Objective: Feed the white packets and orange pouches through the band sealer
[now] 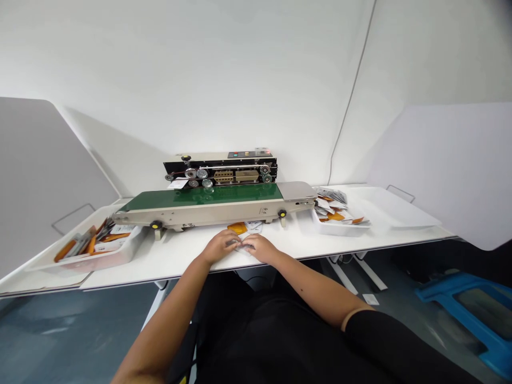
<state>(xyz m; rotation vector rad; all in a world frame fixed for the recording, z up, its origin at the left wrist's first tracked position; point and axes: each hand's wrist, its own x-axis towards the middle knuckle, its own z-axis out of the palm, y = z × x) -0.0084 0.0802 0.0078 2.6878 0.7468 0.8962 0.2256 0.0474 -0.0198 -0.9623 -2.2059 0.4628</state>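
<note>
My left hand [220, 246] and my right hand [259, 248] meet at the front of the white table. Their fingertips are closed on a small whitish packet [243, 249], mostly covered by the fingers. Just beyond them lie an orange packet [237, 228] and a few white printed packets [254, 226], partly under the machine's edge. Behind these stands a band sealing machine [224, 209] with a green conveyor belt [200, 197]. One white packet [178, 183] sits at the left end of its rollers.
A white bin [120, 256] of orange and white packets stands at the left. Another bin [344, 230] with similar packets is right of the machine. Farther right lies a white tray [404, 208]. A blue plastic stool [460, 298] stands on the floor, lower right.
</note>
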